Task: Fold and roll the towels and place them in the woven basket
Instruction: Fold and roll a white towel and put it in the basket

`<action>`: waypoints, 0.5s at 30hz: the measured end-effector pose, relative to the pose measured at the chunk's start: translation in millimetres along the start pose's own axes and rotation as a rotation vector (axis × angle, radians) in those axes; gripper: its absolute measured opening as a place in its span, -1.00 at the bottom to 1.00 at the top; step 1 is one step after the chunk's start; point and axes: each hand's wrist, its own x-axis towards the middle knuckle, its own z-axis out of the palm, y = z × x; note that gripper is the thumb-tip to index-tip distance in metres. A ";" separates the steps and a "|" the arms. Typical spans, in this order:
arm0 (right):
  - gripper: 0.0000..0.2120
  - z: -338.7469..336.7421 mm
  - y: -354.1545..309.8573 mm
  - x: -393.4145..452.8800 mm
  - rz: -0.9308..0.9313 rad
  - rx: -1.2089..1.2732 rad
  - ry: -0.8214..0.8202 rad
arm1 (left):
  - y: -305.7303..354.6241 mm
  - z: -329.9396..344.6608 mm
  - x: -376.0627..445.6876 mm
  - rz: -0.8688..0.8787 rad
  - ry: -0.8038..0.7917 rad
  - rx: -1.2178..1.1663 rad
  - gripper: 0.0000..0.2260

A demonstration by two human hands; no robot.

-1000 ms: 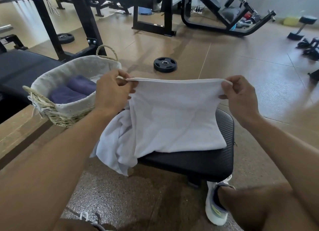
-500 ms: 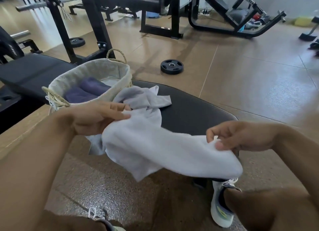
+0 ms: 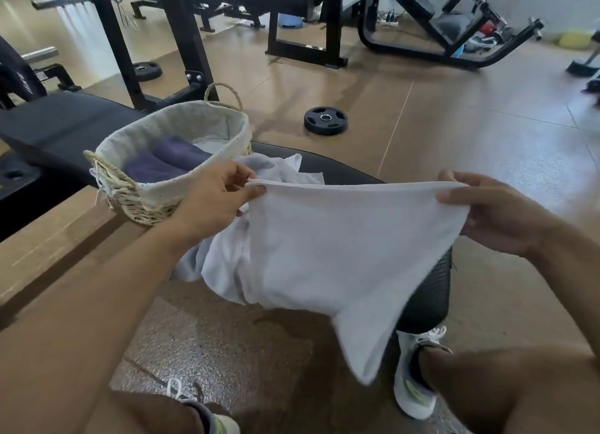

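I hold a white towel [image 3: 324, 248] up in front of me, its top edge stretched level. My left hand [image 3: 214, 200] pinches the top left corner and my right hand [image 3: 487, 213] pinches the top right corner. The towel hangs down over the black padded bench [image 3: 431, 290], and its lower right corner dangles below the bench edge. More white cloth is bunched behind it on the bench. The woven basket [image 3: 143, 200], lined with pale fabric, stands at the bench's left end with two rolled dark blue towels [image 3: 168, 161] inside.
A black weight plate [image 3: 325, 121] lies on the brown floor beyond the bench. Black gym racks and machines [image 3: 292, 21] fill the background. Another black bench [image 3: 58, 125] runs along the left. My white shoes [image 3: 415, 378] are on the floor below the towel.
The towel went from held up, to lowered and slack half a second ago, to lifted and stretched taut again between both hands now. The view moved a little to the left.
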 end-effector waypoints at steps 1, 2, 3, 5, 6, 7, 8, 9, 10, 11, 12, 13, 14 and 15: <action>-0.58 -2.3 1.5 2.7 0.017 -0.045 0.062 | -0.3 2.8 2.6 0.015 0.032 0.037 -0.87; -0.60 -3.3 3.3 4.6 0.024 -0.102 0.130 | -0.8 4.7 5.7 0.026 0.063 0.082 -0.87; -0.60 -4.4 6.1 6.4 0.012 -0.185 0.205 | -1.0 6.3 8.6 0.035 0.083 0.123 -0.87; -0.67 -2.7 9.7 7.7 -0.046 -0.406 0.335 | -0.1 10.3 14.0 0.047 0.089 0.164 -0.89; -0.77 -3.2 11.3 9.1 -0.073 -0.538 0.395 | 0.2 12.8 16.7 0.048 0.084 0.163 -0.89; -0.86 -4.5 11.7 10.9 -0.094 -0.664 0.444 | 1.4 15.5 19.7 0.042 0.075 0.155 -0.90; -0.89 -5.8 10.5 12.5 -0.100 -0.768 0.487 | 2.7 18.0 22.8 0.030 0.064 0.138 -0.90; -0.89 -6.6 8.4 14.0 -0.092 -0.839 0.527 | 4.8 20.3 25.5 0.010 0.052 0.108 -0.91; -0.88 -6.2 5.7 15.0 -0.085 -0.880 0.565 | 7.5 22.7 27.7 -0.016 0.044 0.065 -0.92; -0.87 -6.0 3.6 15.8 -0.082 -0.889 0.598 | 10.2 24.9 29.7 -0.040 0.039 0.023 -0.92; -0.85 -5.2 2.1 16.4 -0.087 -0.875 0.629 | 13.0 26.9 31.2 -0.057 0.038 -0.005 -0.92; -0.84 -4.6 1.9 17.1 -0.104 -0.841 0.663 | 15.1 28.5 33.0 -0.066 0.036 -0.023 -0.93; -0.84 -3.4 2.2 18.0 -0.127 -0.797 0.696 | 17.1 29.8 34.5 -0.070 0.033 -0.037 -0.94; -0.84 -2.3 3.0 19.8 -0.152 -0.749 0.729 | 18.2 30.6 36.8 -0.068 0.033 -0.057 -0.93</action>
